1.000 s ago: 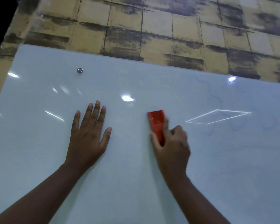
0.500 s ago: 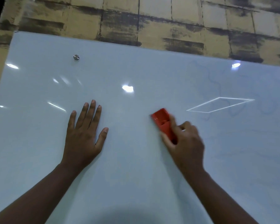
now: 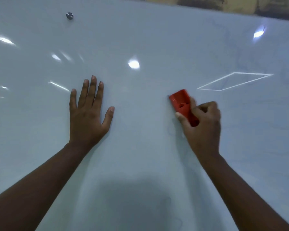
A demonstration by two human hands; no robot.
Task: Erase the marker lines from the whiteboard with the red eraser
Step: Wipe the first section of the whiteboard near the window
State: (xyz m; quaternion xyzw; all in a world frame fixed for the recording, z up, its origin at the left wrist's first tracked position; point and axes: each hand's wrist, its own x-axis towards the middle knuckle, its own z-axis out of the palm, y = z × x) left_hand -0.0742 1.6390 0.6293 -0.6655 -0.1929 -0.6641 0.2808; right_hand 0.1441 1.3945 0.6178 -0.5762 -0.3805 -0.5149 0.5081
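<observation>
Gripping the red eraser (image 3: 182, 104) against the whiteboard (image 3: 140, 39), right hand (image 3: 202, 127) curled around its lower end.

Its free end tilts up and to the left, flat on the glossy surface. The left hand (image 3: 88, 112) lies well apart to the left, palm down, fingers straight. Faint marker lines (image 3: 171, 130) show just beside the right thumb. A metal stud (image 3: 69, 15) sits near the top edge.
</observation>
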